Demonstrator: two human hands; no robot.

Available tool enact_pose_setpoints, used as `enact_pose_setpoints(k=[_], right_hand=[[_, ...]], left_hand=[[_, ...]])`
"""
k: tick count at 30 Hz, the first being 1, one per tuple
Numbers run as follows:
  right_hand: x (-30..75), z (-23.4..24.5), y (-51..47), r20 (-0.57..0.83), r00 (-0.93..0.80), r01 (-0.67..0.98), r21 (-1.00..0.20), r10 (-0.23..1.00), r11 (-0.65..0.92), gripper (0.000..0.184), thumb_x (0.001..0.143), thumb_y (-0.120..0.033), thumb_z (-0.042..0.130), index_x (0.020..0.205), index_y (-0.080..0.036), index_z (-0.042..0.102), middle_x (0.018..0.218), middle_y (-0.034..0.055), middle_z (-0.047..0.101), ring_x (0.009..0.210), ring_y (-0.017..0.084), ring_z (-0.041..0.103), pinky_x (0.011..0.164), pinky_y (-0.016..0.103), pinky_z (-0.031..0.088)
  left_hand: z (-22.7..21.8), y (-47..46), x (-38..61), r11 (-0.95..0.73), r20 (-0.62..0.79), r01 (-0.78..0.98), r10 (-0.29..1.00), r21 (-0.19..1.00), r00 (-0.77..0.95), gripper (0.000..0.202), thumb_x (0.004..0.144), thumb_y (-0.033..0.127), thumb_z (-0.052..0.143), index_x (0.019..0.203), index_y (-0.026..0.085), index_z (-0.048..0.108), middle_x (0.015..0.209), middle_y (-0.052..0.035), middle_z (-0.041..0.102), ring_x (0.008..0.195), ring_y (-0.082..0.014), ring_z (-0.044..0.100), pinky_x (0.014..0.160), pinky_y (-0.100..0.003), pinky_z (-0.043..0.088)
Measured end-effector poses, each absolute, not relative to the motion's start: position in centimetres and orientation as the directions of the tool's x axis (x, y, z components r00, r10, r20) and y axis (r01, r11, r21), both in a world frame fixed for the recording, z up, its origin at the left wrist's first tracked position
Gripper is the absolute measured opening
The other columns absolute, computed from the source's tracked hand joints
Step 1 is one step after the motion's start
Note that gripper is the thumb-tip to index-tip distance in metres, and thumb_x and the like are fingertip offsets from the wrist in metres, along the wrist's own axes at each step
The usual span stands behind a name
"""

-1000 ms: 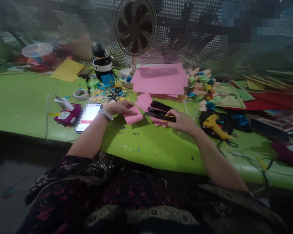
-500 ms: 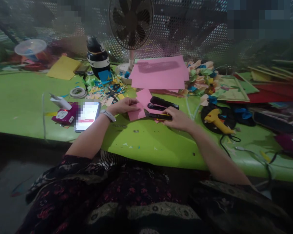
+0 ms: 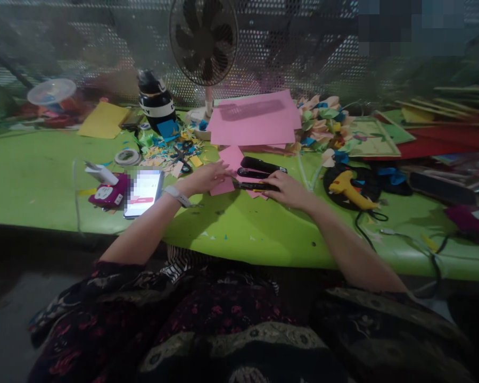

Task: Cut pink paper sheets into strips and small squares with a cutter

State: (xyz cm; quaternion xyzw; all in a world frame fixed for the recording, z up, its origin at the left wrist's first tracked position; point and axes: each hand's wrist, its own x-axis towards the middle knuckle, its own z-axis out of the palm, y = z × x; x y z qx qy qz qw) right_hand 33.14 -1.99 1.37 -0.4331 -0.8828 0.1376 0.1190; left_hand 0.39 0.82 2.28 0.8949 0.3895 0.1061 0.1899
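My right hand [image 3: 284, 189] is closed around a black-and-yellow box cutter [image 3: 258, 186], which lies low over small pink paper pieces and points left. Opposite the cutter's tip, my left hand [image 3: 211, 178] has its fingers stretched out over a pink paper piece [image 3: 223, 186]. Whether those fingertips touch the blade is too small to tell. Just behind the cutter rests a black stapler [image 3: 263, 166]. Another pink piece [image 3: 231, 155] sticks out between my left hand and the stapler.
Large pink sheets [image 3: 251, 125] are stacked at the back before a fan [image 3: 203, 42]. Paper scraps, scissors [image 3: 181, 154] and a bottle [image 3: 155, 103] stand left of them. A phone [image 3: 143, 194] lies by my left forearm, a yellow glue gun [image 3: 351, 189] right of my right hand.
My left hand has shifted slightly right, its fingers reaching further toward the cutter's tip. The cutter, in my right hand, sits flatter over the paper. The whole view has turned a little.
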Motion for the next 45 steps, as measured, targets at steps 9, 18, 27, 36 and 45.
enact_pose_setpoints(k=[9,18,27,36,45], right_hand=[[33.1,0.8,-2.2,0.111,-0.593,0.742,-0.310,0.798,0.595,0.039,0.098,-0.039,0.062,0.133,-0.026,0.073,0.122,0.0148,0.063,0.114,0.032,0.061,0.103,0.051,0.051],[32.4,1.1,-2.8,0.102,-0.599,0.742,-0.303,0.795,0.598,0.040,0.101,-0.042,0.057,0.136,-0.028,0.072,0.123,0.0147,0.064,0.116,0.033,0.060,0.103,0.053,0.051],[33.7,1.3,-2.1,0.049,-0.641,0.710,-0.343,0.766,0.615,0.038,0.098,-0.039,0.060,0.132,-0.030,0.075,0.117,0.0126,0.067,0.108,0.032,0.061,0.098,0.051,0.051],[32.3,1.8,-3.2,0.044,-0.614,0.739,-0.321,0.788,0.593,0.043,0.103,-0.045,0.050,0.136,-0.028,0.072,0.125,0.0149,0.065,0.116,0.034,0.060,0.102,0.051,0.050],[31.9,2.0,-3.6,0.038,-0.614,0.736,-0.334,0.788,0.589,0.042,0.103,-0.044,0.051,0.136,-0.029,0.072,0.124,0.0134,0.066,0.115,0.032,0.062,0.103,0.050,0.052]], left_hand=[[0.5,-4.9,-2.0,-0.676,-0.101,0.715,0.710,0.180,0.697,0.077,0.108,0.061,0.032,0.172,0.022,0.014,0.178,-0.0086,0.012,0.165,-0.0280,0.008,0.133,-0.046,0.006],[0.1,-5.0,-1.8,-0.661,-0.067,0.725,0.728,0.195,0.682,0.085,0.104,0.074,0.028,0.171,0.023,0.017,0.178,-0.0092,0.012,0.165,-0.0286,0.010,0.132,-0.045,0.003],[0.2,-5.1,-1.7,-0.664,-0.070,0.720,0.724,0.202,0.686,0.085,0.104,0.074,0.030,0.171,0.024,0.018,0.178,-0.0093,0.013,0.165,-0.0290,0.010,0.132,-0.047,0.004],[0.0,-5.1,-1.6,-0.642,-0.080,0.740,0.742,0.199,0.665,0.093,0.102,0.077,0.025,0.172,0.017,0.014,0.177,-0.0112,0.012,0.165,-0.0285,0.009,0.132,-0.043,0.001],[-0.1,-5.1,-1.8,-0.647,-0.055,0.730,0.739,0.220,0.672,0.094,0.101,0.080,0.027,0.171,0.019,0.016,0.177,-0.0107,0.016,0.165,-0.0279,0.013,0.132,-0.043,0.002]])
